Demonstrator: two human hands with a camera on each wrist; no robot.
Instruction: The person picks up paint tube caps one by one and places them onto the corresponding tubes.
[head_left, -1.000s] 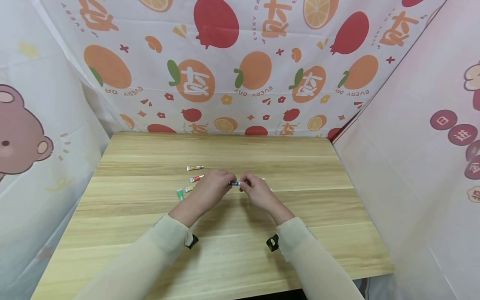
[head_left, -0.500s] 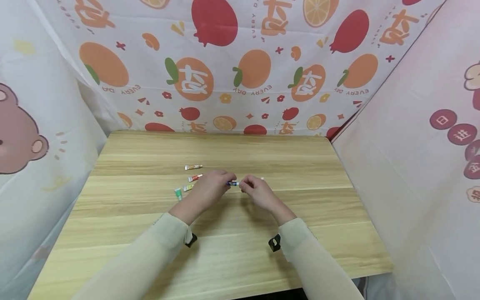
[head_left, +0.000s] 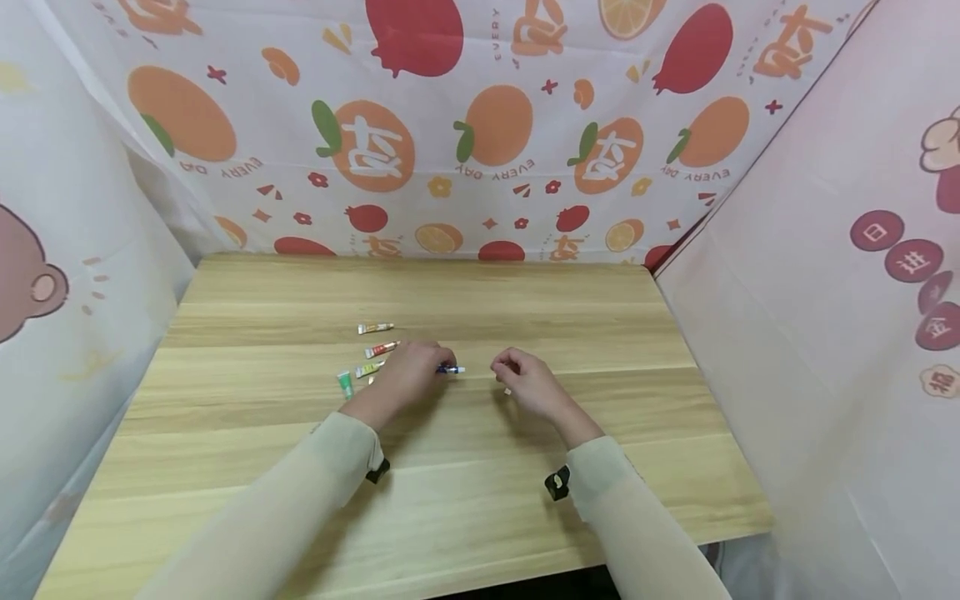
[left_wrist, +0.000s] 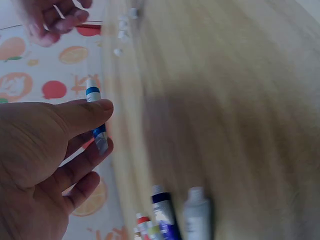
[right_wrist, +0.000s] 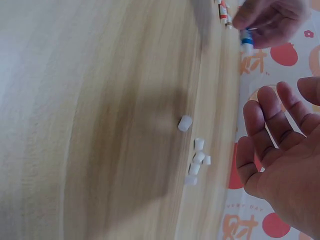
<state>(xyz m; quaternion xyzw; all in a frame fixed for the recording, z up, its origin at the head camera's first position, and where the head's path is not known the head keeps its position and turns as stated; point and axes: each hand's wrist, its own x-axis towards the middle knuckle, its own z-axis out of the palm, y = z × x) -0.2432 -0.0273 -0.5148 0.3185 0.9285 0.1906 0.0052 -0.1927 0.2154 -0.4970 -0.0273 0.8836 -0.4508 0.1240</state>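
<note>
My left hand [head_left: 407,375] pinches a small blue and white paint tube [left_wrist: 93,93] between thumb and fingers. The tube's narrow white tip points toward the right hand. Apart from it, to the right, is my right hand [head_left: 529,386], its fingers loosely bent; the right wrist view shows nothing held in it. Below that hand a white cap [right_wrist: 185,123] lies on the table, near several smaller white caps [right_wrist: 198,158]. Left of the left hand lie an orange tube [head_left: 375,328], a red tube [head_left: 382,349], a yellow-green tube [head_left: 370,368] and a green tube [head_left: 345,384].
A dark blue tube [left_wrist: 165,215] and a pale tube [left_wrist: 198,215] lie side by side in the left wrist view. The wooden table [head_left: 600,467] ends at a fruit-printed cloth [head_left: 442,167] behind, with pale cloths at both sides.
My right hand has let go of the tube's white end and moved away to the right. The left hand has drawn slightly left with the tube. The head view has shifted a little.
</note>
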